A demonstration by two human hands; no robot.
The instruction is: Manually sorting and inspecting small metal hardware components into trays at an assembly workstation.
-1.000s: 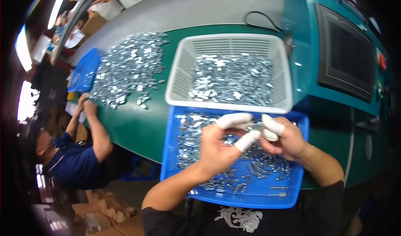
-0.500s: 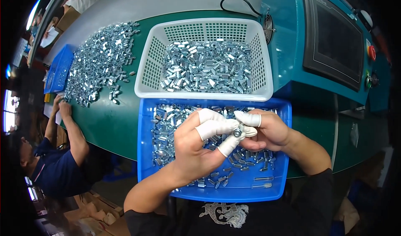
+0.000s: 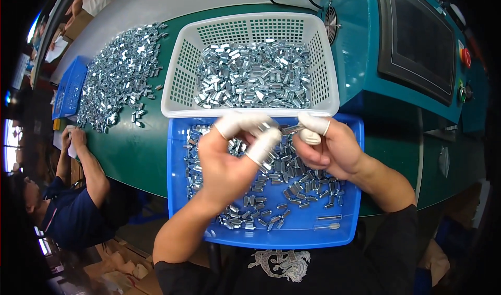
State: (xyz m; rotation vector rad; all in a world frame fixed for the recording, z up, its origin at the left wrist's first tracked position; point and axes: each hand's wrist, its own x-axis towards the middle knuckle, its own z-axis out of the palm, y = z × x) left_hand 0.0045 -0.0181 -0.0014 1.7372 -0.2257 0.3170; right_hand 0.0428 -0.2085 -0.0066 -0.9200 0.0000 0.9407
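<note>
My left hand (image 3: 222, 157), blurred by motion, has white finger cots on its thumb and fingers. Its thumb and fingertips close on a small silvery hex coupling nut (image 3: 269, 125). Facing it, my right hand (image 3: 331, 148), also in white cots, pinches a slim metal piece (image 3: 291, 129) whose kind I cannot make out; it points toward the left fingertips. Both hands hover over a blue tray (image 3: 282, 236) of long silvery hex nuts (image 3: 305, 188). Two slim clear-and-metal rods (image 3: 327, 222) lie in its lower right corner.
Behind the blue tray stands a white perforated basket (image 3: 169, 94) heaped with nuts. A large nut pile (image 3: 117, 78) lies on the green table (image 3: 141, 159) beside a blue basket (image 3: 69, 89). At right is a teal machine (image 3: 355, 50) with a screen. A co-worker (image 3: 73, 201) sits at left.
My hands have drawn apart from where they met at the nut; the left moved left and up. The slim metal piece now shows in my right fingers. The view has shifted slightly.
</note>
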